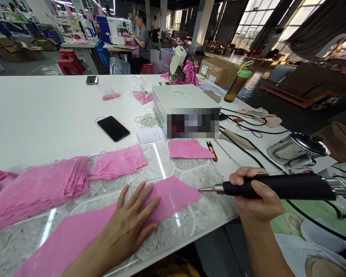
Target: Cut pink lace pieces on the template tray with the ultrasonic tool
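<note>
My left hand lies flat with fingers spread on a long pink fabric piece, which runs from the lower left to a blunt end at the right. My right hand is wrapped round a black corded handpiece with a slim metal tip. That tip points left and meets, or nearly meets, the fabric's right end; I cannot tell if they touch. Under the fabric lies a clear, shiny sheet over a stone-patterned mat. Beyond it are a folded pink fabric stack and orange-handled thread snips.
Stacks of pink lace lie at left, a black phone behind them. A white box unit stands mid-table, with black cables running right. A lidded glass mug and a brown bottle stand at right. A person works at a sewing machine behind.
</note>
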Available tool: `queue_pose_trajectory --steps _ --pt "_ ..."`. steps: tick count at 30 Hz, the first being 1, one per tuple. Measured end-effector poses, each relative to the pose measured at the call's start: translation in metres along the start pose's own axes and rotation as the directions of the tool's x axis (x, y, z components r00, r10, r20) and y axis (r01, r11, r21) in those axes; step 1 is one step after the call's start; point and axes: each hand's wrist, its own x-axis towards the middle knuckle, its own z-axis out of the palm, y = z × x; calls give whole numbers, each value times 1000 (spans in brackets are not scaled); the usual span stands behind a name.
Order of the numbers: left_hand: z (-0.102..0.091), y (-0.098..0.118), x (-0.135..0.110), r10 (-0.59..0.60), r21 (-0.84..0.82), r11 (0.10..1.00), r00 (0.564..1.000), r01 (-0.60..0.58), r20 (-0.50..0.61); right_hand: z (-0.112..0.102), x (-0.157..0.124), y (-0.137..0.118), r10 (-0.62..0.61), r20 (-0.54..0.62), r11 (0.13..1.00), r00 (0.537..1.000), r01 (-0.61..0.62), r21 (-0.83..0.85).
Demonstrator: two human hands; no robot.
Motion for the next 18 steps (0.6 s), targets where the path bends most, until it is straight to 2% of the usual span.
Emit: queue_pose_trajectory --steps 13,15,18 --pt "1 -1 0 5 5 1000 1000 -5 12 1 -1 4 -7 39 1000 999 7 -2" --pt "0 -2 0 3 -1 1000 1000 -3 9 2 0 4 2 11 1000 1000 -3 10" --pt "-6 0 1 10 -21 1000 1000 -9 11 -2 4 3 -13 -114 998 993 19 51"
